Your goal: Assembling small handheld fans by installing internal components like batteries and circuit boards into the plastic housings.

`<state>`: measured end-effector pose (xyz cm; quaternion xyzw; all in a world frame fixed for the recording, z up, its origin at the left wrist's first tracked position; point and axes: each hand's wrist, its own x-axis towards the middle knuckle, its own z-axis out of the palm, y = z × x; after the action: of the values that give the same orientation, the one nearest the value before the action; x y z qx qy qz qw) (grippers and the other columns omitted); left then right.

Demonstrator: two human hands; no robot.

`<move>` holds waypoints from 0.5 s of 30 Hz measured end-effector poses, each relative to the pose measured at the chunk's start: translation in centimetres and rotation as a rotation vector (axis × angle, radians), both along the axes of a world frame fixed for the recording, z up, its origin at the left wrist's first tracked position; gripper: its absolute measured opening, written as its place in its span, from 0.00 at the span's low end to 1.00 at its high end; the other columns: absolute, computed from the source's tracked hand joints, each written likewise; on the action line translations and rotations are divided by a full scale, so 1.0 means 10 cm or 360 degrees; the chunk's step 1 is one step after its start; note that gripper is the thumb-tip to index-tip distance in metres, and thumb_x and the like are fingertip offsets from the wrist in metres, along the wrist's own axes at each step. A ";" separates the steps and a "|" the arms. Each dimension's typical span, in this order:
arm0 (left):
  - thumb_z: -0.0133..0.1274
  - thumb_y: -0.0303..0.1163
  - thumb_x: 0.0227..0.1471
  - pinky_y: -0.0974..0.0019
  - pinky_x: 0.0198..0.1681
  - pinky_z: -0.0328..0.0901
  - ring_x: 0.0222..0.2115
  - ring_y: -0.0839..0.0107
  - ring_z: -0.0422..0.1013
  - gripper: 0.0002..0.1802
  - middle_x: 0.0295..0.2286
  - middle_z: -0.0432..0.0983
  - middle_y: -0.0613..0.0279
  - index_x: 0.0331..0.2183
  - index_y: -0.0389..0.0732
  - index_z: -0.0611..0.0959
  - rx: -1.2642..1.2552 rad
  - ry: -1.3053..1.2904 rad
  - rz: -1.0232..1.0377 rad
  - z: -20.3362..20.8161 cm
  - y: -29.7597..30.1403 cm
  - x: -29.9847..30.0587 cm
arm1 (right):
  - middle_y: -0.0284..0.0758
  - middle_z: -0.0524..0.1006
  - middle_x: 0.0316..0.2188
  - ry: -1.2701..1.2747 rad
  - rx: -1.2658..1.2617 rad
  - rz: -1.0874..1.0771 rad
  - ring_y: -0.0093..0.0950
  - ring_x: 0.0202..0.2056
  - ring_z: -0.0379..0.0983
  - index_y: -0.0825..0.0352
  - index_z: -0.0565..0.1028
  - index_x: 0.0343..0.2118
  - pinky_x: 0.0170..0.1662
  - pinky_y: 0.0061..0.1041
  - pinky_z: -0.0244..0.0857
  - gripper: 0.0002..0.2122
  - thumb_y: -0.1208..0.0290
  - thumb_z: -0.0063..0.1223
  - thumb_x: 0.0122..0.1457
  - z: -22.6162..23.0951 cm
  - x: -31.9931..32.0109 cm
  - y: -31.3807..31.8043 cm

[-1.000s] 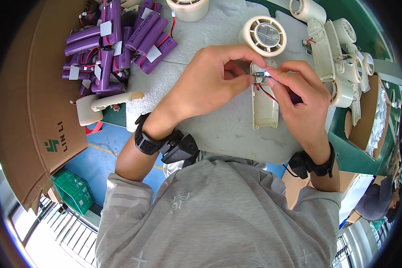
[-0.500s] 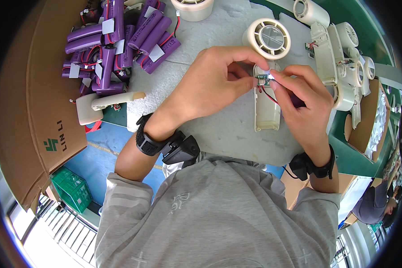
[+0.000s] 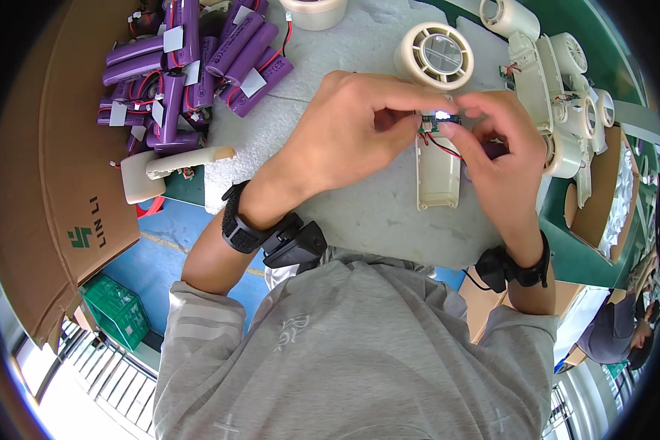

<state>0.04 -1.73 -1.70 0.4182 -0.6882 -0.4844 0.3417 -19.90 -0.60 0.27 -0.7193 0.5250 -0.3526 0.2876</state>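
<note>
A small green circuit board (image 3: 428, 127) is pinched between the thumb and fingers of my left hand (image 3: 352, 132). White light glows at its upper edge. Red and black wires (image 3: 444, 149) run from it toward my right hand (image 3: 512, 143), which is curled round a purple battery (image 3: 496, 149), mostly hidden by the fingers. My right thumb tip is at the board, with the index finger raised just above it. Below the board lies an open cream fan handle shell (image 3: 438, 180), joined to a round fan head (image 3: 434, 56) with a ribbed grille.
Purple battery packs (image 3: 172, 95) with wires are heaped at the left, by a cardboard box (image 3: 59, 169). A cream shell part (image 3: 143, 176) lies near them. More cream fan housings (image 3: 528, 81) crowd the right side, beside another box (image 3: 598, 213). Grey foam (image 3: 389, 220) covers the work surface.
White light now shows brightly on the board. My right index finger has lifted off the connector area, and the right hand has opened slightly. The left hand keeps its pinch.
</note>
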 end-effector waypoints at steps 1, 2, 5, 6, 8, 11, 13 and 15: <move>0.51 0.14 0.48 0.72 0.34 0.70 0.30 0.77 0.75 0.18 0.34 0.80 0.60 0.42 0.38 0.83 -0.0004 0.0000 -0.0003 0.01 0.00 0.00 | 0.33 0.75 0.27 0.0000 -0.0004 -0.0003 0.20 0.21 0.70 0.67 0.78 0.33 0.22 0.20 0.62 0.09 0.78 0.65 0.48 -0.01 -0.01 0.00; 0.51 0.14 0.47 0.72 0.33 0.70 0.29 0.75 0.75 0.19 0.33 0.80 0.59 0.41 0.40 0.84 -0.0119 -0.0055 -0.0014 0.01 -0.01 -0.01 | 0.31 0.74 0.26 0.0009 0.0005 0.0031 0.17 0.21 0.68 0.67 0.77 0.32 0.23 0.17 0.60 0.08 0.78 0.64 0.49 -0.03 -0.02 0.00; 0.51 0.14 0.43 0.70 0.30 0.69 0.27 0.70 0.75 0.21 0.32 0.80 0.55 0.40 0.42 0.85 -0.0354 -0.0166 -0.0036 0.03 -0.01 -0.02 | 0.27 0.72 0.22 0.0027 0.0020 0.0100 0.11 0.22 0.64 0.68 0.73 0.32 0.24 0.12 0.56 0.07 0.79 0.62 0.53 -0.05 -0.04 0.00; 0.51 0.15 0.42 0.69 0.30 0.68 0.27 0.68 0.75 0.22 0.32 0.80 0.54 0.40 0.43 0.86 -0.0391 -0.0167 -0.0031 0.02 -0.01 -0.02 | 0.26 0.72 0.20 0.0042 0.0073 0.0093 0.11 0.21 0.64 0.69 0.73 0.31 0.24 0.13 0.57 0.07 0.78 0.61 0.53 -0.04 -0.04 0.01; 0.52 0.15 0.40 0.68 0.28 0.67 0.26 0.64 0.75 0.23 0.31 0.79 0.52 0.39 0.45 0.86 -0.0468 -0.0168 -0.0021 0.01 -0.01 -0.03 | 0.25 0.70 0.17 0.0074 0.0179 0.0079 0.11 0.21 0.64 0.69 0.72 0.28 0.23 0.13 0.57 0.07 0.77 0.61 0.55 -0.02 -0.04 0.01; 0.52 0.16 0.40 0.68 0.28 0.67 0.26 0.63 0.75 0.22 0.32 0.79 0.52 0.39 0.45 0.86 -0.0478 -0.0209 -0.0051 0.03 -0.02 -0.03 | 0.26 0.70 0.18 0.0103 0.0170 0.0108 0.11 0.21 0.64 0.69 0.71 0.30 0.24 0.13 0.57 0.07 0.77 0.60 0.55 -0.03 -0.07 0.01; 0.52 0.16 0.40 0.67 0.28 0.67 0.26 0.63 0.75 0.22 0.32 0.79 0.52 0.39 0.45 0.86 -0.0485 -0.0230 -0.0068 0.05 -0.01 -0.03 | 0.26 0.70 0.18 0.0118 0.0164 0.0120 0.12 0.21 0.64 0.69 0.71 0.30 0.24 0.13 0.57 0.07 0.77 0.60 0.55 -0.01 -0.09 0.01; 0.51 0.16 0.41 0.67 0.29 0.67 0.26 0.63 0.75 0.22 0.33 0.79 0.52 0.39 0.45 0.86 -0.0421 -0.0267 -0.0046 0.06 0.01 -0.04 | 0.30 0.72 0.22 0.0205 0.0399 0.0253 0.16 0.24 0.68 0.69 0.71 0.32 0.27 0.16 0.61 0.09 0.79 0.61 0.52 0.10 -0.12 -0.03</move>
<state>-0.35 -1.68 -1.13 0.3985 -0.7782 -0.3577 0.3281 -21.12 -0.87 1.23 -0.7381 0.5237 -0.2136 0.3679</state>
